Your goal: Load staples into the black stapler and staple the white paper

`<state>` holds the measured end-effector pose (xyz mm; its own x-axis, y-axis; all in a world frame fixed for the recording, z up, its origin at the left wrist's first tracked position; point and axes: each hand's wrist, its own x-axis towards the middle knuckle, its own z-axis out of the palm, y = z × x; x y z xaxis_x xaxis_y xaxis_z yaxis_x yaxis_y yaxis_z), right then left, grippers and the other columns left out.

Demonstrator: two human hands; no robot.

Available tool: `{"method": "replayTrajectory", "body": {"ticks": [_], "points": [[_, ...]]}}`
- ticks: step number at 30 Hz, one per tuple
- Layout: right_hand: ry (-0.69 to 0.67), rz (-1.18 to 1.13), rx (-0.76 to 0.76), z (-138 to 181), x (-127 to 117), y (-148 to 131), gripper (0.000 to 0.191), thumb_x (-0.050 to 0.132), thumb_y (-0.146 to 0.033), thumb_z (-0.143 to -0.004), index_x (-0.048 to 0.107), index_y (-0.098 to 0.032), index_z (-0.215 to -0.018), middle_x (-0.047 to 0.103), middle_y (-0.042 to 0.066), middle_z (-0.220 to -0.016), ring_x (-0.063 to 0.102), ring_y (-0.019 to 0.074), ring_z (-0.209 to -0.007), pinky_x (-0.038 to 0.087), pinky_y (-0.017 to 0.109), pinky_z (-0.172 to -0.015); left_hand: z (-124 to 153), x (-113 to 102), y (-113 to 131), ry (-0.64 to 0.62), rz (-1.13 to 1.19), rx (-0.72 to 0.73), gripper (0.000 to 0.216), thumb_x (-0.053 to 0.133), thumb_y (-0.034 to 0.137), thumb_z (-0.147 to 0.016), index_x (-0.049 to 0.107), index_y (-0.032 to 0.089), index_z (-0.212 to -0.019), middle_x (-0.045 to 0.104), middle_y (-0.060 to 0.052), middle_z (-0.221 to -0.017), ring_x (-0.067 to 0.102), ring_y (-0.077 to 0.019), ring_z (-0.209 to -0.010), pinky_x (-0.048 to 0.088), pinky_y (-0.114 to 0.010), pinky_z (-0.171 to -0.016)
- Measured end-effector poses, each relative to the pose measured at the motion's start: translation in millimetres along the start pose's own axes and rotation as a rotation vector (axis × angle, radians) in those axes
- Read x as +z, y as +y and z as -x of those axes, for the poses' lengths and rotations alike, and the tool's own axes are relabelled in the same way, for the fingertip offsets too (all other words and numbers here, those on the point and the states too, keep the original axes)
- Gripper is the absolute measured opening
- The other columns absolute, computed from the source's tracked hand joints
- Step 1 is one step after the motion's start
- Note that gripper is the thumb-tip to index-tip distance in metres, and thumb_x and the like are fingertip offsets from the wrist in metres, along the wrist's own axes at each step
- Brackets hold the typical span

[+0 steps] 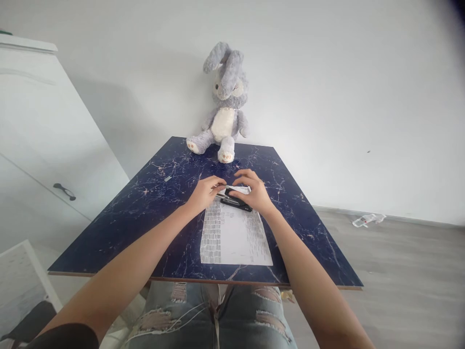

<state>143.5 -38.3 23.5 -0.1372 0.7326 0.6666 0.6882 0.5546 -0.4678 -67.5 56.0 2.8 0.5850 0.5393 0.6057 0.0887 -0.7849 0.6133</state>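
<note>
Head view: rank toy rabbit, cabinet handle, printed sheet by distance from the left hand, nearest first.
From the left hand:
1. Printed sheet: right by the hand, spreading toward the person.
2. Toy rabbit: beyond the hand, ahead.
3. Cabinet handle: well off to the left.

Bench (pixel 127 213) with paper (pixel 234 242) and stapler (pixel 237 205)
The stapler lies on the paper's far end; a plush rabbit (pixel 223 125) sits at the bench's far edge; a cabinet (pixel 43 131) stands left.
</note>
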Motion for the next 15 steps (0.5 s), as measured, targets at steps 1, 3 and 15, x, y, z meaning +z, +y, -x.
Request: {"method": "replayTrajectory", "body": {"ticks": [1, 3, 15], "points": [[-0.033, 0.006, 0.076, 1, -4, 3, 0.023, 0.075, -0.042, -0.090, 0.071, -0.021, -0.098, 0.068, 0.010, -0.116, 0.064, 0.0260, -0.105, 0.053, 0.039, -0.084, -1, -3, -5, -0.001, -0.063, 0.023, 0.018, 0.061, 0.031, -0.098, 0.074, 0.019, -0.103, 0.074, -0.007, -0.100, 0.070, -0.0201, -0.090, 0.055, -0.033, -0.084], [-0.173, -0.001, 0.185, 4, -9, 11, 0.031, 0.075, -0.047, -0.088, 0.070, -0.021, -0.104, 0.068, 0.009, -0.109, 0.065, 0.0230, -0.094, 0.051, 0.034, -0.076, -1, -8, -16, -0.048, -0.136, 0.043, 0.017, 0.060, 0.028, -0.099, 0.075, 0.020, -0.101, 0.075, -0.006, -0.100, 0.070, -0.0207, -0.091, 0.053, -0.034, -0.087], [-0.483, 0.064, 0.225, 12, 5, 25, 0.019, 0.069, -0.037, -0.088, 0.064, -0.019, -0.091, 0.066, 0.003, -0.085, 0.055, 0.0177, -0.072, 0.036, 0.030, -0.066, 1, -9, -39, -0.278, -0.076, -0.037, 0.012, 0.068, 0.027, -0.092, 0.079, 0.021, -0.093, 0.078, -0.004, -0.096, 0.071, -0.0187, -0.083, 0.052, -0.030, -0.080]]}}
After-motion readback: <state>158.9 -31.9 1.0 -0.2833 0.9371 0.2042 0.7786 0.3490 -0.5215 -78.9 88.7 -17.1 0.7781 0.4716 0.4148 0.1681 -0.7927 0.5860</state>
